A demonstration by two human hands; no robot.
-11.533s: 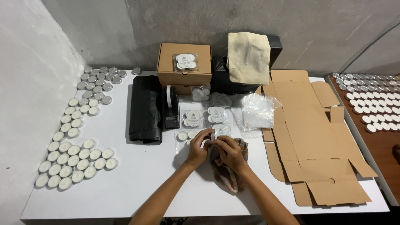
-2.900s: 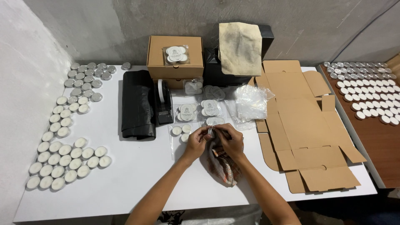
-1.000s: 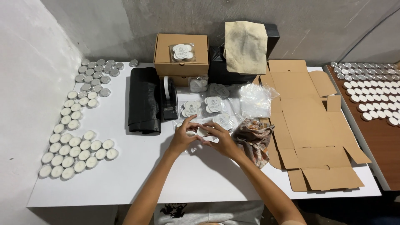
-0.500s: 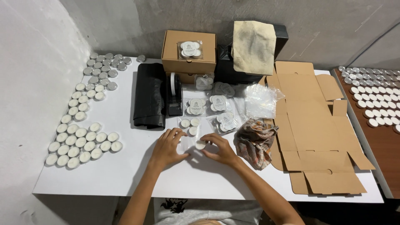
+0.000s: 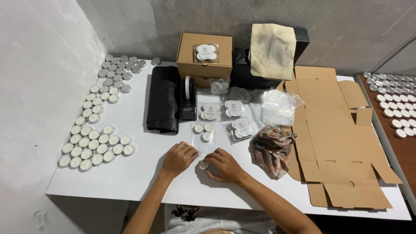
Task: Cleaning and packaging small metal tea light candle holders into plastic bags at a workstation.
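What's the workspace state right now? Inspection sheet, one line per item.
Surface: white table, crowded.
Job's things: tealight at the mouth of a clear bag that holds three more.
Clutter: loose tealights, tape dispenser, checked cloth, flat cardboard box, closed box.
Grippers: left hand on the bag's edge; right hand pinching the tealight.
Cables: nothing seen.
Surroundings: grey wall, brown side table.
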